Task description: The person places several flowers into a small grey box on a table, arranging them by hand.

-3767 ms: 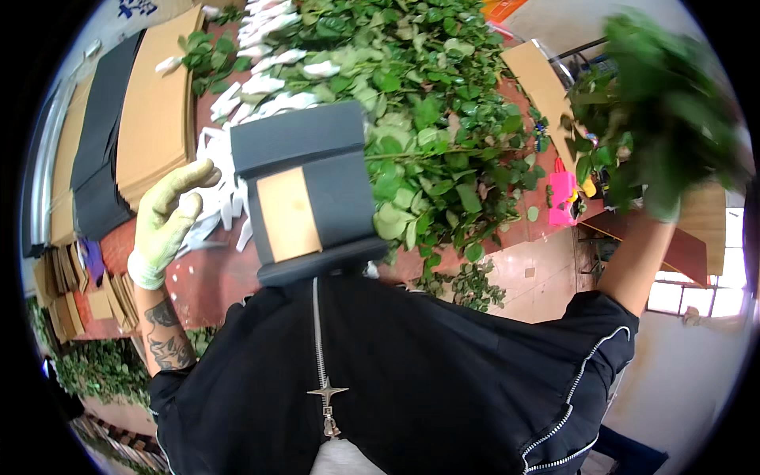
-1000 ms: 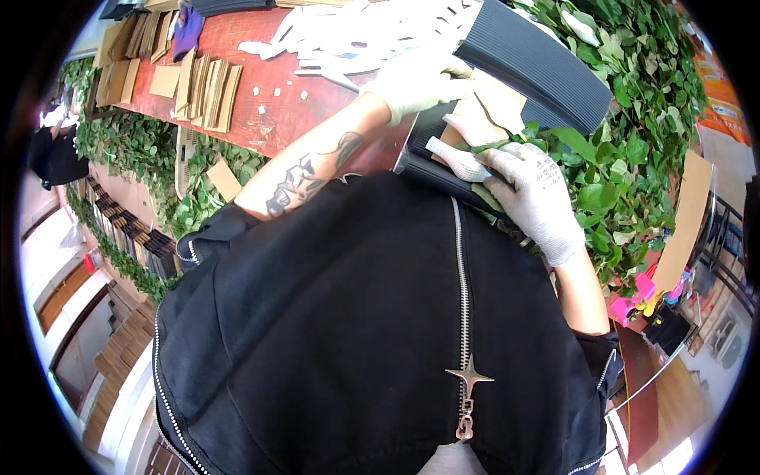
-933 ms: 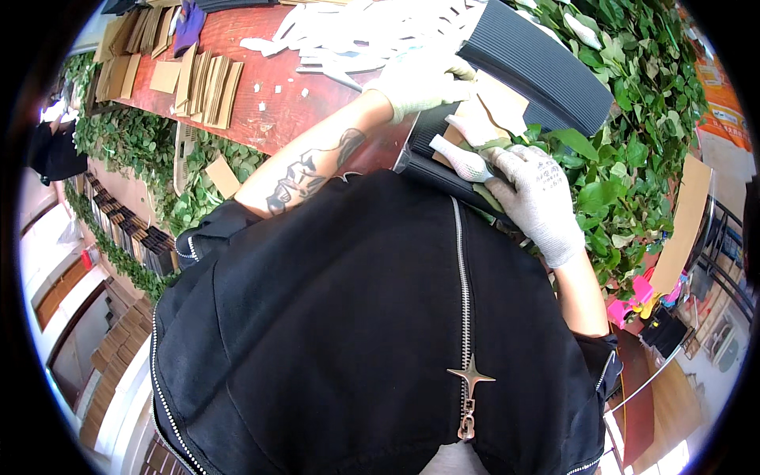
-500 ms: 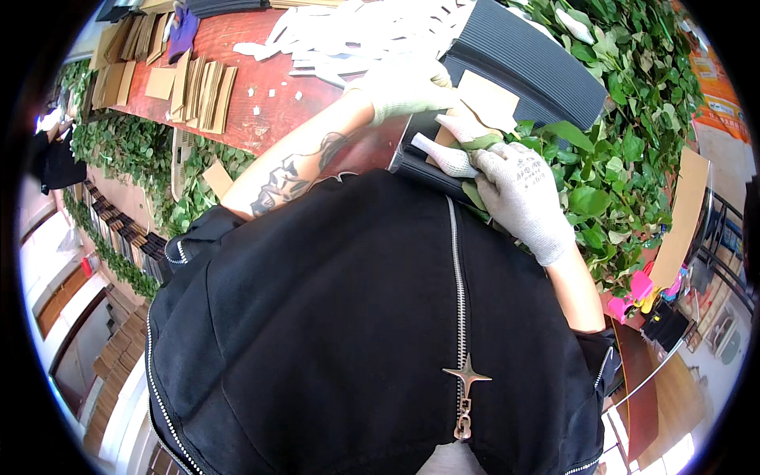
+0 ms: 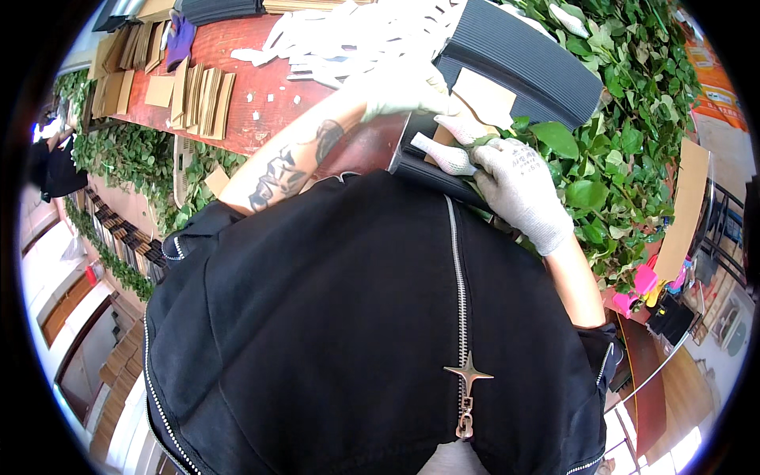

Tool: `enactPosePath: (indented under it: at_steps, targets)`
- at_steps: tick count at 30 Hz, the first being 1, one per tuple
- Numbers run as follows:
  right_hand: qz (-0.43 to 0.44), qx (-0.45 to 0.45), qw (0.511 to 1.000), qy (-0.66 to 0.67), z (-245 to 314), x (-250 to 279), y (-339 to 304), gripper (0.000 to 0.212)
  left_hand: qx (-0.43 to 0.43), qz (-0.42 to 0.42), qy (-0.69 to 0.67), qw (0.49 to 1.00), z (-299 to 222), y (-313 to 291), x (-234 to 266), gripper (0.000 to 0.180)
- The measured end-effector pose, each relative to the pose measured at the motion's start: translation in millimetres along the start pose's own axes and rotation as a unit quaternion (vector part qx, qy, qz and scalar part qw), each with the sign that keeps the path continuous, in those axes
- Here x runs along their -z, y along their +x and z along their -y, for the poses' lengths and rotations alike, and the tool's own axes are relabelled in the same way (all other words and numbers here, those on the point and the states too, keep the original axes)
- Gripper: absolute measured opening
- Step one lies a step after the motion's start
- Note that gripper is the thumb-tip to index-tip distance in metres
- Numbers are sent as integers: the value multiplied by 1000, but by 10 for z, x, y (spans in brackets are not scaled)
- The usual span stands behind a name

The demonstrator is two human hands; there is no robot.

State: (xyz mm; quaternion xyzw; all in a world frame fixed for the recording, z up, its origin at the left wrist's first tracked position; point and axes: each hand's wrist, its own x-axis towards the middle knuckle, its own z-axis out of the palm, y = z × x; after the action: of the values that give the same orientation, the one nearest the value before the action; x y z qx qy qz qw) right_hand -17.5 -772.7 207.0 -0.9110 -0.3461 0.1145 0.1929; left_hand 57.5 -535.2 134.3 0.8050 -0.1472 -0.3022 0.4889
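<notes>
My right hand (image 5: pixel 518 186), in a pale grey knit glove, is closed round the necks of net-wrapped flower heads. Two of these flower heads (image 5: pixel 451 161) in white mesh sleeves point left out of the grip; their stems are hidden under the hand. They lie over a black corrugated sheet (image 5: pixel 530 67) and a piece of brown cardboard (image 5: pixel 484 99). My left hand (image 5: pixel 408 93), gloved in whitish knit, has its fingers curled together by the sheet's left edge, close to the cardboard. What its fingers hold, if anything, is hidden.
Leafy green stems (image 5: pixel 621 158) pile up on the right. White mesh sleeves (image 5: pixel 340 43) lie heaped on the red table (image 5: pixel 237 79), beyond my left forearm. Cardboard pieces (image 5: pixel 202 99) stand in stacks at left, near a purple glove (image 5: pixel 180 39). A tall cardboard strip (image 5: pixel 682 214) is at far right.
My left hand has shifted slightly left, off the cardboard's edge. Green leaf showing below the right hand's fingers is gone from sight. The right hand keeps its grip.
</notes>
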Motion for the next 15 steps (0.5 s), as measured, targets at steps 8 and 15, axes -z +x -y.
enactPosePath:
  at_steps: [8, 15]
  targets:
    - [-30, 35, 999, -2, 25, -9, 3, 6, -38, -12, 18, 999, 87, -3, -22, 26]
    - [-9, 36, 999, 7, 31, -14, 22, 9, -36, 14, 57, 998, 10, 29, 62, 30]
